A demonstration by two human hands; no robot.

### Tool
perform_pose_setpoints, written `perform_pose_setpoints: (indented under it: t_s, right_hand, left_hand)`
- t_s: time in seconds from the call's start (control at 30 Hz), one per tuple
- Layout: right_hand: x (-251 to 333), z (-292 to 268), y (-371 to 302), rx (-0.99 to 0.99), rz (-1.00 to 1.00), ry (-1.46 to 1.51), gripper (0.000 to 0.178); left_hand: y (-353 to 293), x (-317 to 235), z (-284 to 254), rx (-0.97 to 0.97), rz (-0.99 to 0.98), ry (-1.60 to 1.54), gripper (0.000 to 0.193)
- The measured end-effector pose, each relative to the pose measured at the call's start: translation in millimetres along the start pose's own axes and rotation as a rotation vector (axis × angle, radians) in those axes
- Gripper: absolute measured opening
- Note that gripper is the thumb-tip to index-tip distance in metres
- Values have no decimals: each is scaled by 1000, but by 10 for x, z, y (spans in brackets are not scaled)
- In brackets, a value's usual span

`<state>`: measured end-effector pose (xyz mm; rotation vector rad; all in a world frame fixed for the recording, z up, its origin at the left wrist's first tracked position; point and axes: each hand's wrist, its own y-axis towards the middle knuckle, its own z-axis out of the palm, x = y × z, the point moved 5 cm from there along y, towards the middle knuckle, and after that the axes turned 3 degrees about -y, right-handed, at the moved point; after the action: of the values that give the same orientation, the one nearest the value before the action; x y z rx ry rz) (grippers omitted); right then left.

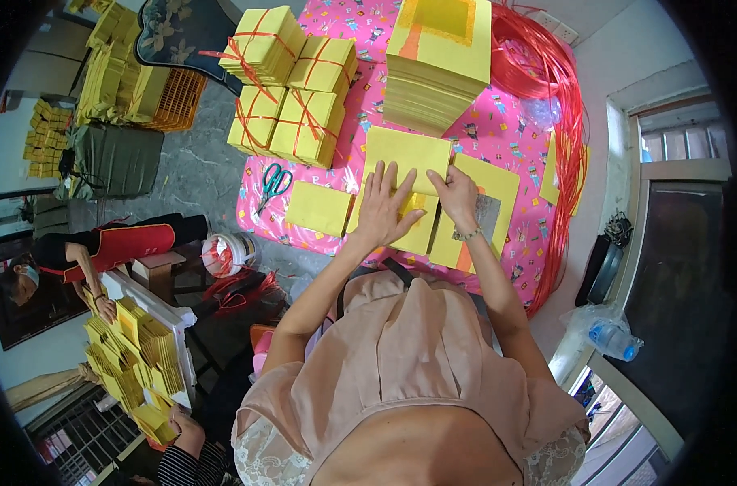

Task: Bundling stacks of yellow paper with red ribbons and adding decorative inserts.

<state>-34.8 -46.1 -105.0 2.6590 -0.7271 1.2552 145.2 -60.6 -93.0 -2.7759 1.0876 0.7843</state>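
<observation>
In front of me a yellow paper sheet (407,150), partly folded, lies over another yellow sheet that shows a gold patch. My left hand (386,209) rests flat on the papers with its fingers spread. At the folded sheet's lower right edge, my right hand (456,194) has its thumb pressed on the paper and its fingers curled; a bracelet circles that wrist. Beside it lies a yellow sheet with a grey patch (487,212) and an orange stripe. To the left are a smaller yellow folded paper (318,208) and green-handled scissors (274,183).
Bundles of yellow paper (296,101) tied with red ribbon stand at the back left. A tall yellow paper stack (433,81) is at the back, red plastic ribbon (567,162) along the right. A bucket (227,255) stands on the floor. Two people work at a white table (182,332).
</observation>
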Motion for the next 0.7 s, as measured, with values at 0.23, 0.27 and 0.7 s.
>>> perform_pose_setpoints:
  t_s: [0.23, 0.27, 0.7]
  right_hand:
    - [7, -6, 22, 23, 10, -31, 41]
    - [-1, 5, 35, 20, 5, -41, 41]
    - [551, -332, -314, -438, -357, -214, 23]
  left_hand:
    - [-58, 34, -38, 14, -4, 9, 80]
    - [-54, 41, -39, 9, 0, 13, 80]
    - [-91, 55, -29, -24, 30, -14, 78]
